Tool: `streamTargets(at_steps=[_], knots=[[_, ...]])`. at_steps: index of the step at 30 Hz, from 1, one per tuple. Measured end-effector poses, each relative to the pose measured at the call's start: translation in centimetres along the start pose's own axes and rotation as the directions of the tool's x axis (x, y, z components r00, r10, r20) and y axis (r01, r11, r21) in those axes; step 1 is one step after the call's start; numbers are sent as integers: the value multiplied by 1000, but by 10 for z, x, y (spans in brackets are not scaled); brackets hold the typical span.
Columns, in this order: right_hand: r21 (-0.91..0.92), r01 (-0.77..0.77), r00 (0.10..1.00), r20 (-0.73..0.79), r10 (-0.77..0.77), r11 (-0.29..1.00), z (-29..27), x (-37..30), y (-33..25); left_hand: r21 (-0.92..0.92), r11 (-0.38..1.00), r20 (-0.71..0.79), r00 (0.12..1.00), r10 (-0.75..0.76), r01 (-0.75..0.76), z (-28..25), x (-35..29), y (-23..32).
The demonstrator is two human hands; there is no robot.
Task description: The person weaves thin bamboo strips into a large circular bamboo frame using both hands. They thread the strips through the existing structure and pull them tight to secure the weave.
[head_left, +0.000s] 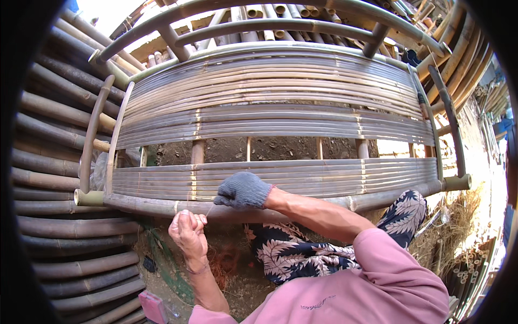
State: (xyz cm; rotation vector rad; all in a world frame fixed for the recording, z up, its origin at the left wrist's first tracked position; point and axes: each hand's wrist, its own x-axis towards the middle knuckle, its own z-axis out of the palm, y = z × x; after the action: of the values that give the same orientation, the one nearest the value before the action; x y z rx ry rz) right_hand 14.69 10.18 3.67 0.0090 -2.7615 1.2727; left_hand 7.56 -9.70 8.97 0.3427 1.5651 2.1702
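Observation:
A bamboo bench [145, 204] with a seat of thin split slats [145, 175] stretches across in front of me. My left hand [189, 232], bare, is just below the front rail near a light binding on the slats. Its fingers are pinched on a thin strand [208, 211], which is hard to make out and seems to run toward the other hand. My right hand [243, 190], in a grey knitted glove, rests over the front slats and rail with its fingers curled closed. What lies inside the glove's grip is hidden.
Bamboo poles [70, 227] are stacked along the left, and more lie behind the backrest [275, 26]. A gap between slat groups shows the cross poles [198, 151] and soil. A pink box [153, 306] is at lower left, dry straw [458, 221] at right.

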Motion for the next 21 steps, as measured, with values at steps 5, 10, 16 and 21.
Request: streamTargets(at_steps=[5, 10, 16, 21], knots=[[-61, 91, 995, -35, -94, 994, 1, -24, 7, -82, 996, 57, 998, -25, 30, 6, -30, -14], [139, 118, 991, -75, -108, 983, -9, -20, -5, -76, 997, 116, 993, 30, -21, 19, -17, 8], [442, 24, 862, -464, 206, 897, -25, -35, -40, 425, 882, 345, 937, 49, -203, 11, 33, 20], [-1, -577, 570, -716, 402, 817, -76, -49, 30, 468, 824, 307, 933, 188, -320, 28, 114, -29]])
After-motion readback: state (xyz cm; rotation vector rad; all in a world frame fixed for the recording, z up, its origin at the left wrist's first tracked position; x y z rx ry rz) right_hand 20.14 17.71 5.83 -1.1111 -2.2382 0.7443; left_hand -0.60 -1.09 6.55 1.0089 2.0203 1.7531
